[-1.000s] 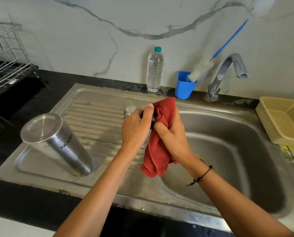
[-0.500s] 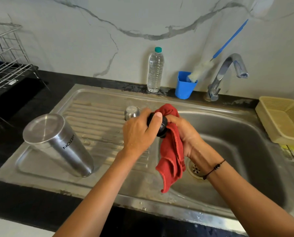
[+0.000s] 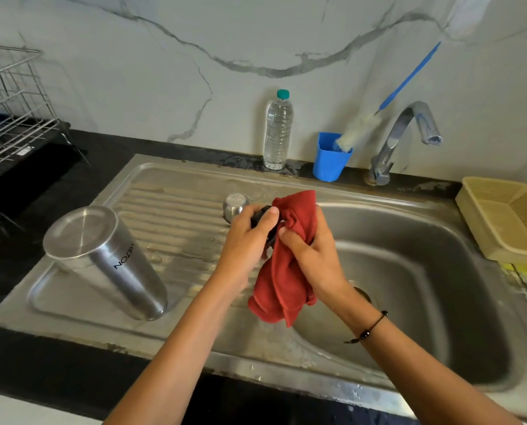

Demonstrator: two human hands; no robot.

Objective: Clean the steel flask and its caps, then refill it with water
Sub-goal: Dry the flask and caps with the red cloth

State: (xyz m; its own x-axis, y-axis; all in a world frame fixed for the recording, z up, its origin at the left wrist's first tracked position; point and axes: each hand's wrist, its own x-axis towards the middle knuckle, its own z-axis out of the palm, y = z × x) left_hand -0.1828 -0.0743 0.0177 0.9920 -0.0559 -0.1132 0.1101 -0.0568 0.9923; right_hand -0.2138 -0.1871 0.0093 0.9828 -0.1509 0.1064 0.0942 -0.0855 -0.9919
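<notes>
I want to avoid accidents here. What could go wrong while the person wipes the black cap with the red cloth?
1. The left hand grips the black cap above the sink; it could slip and fall in.
2. The steel flask stands upside down on the wet drainboard; an elbow might knock it over.
3. The small steel cap sits right behind the hands and could get pushed.

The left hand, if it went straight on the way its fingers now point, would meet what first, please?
The left hand grips the black cap, fingers pointing right. It would probably press first into the red cloth bunched in the right hand; depth is hard to judge.
</notes>
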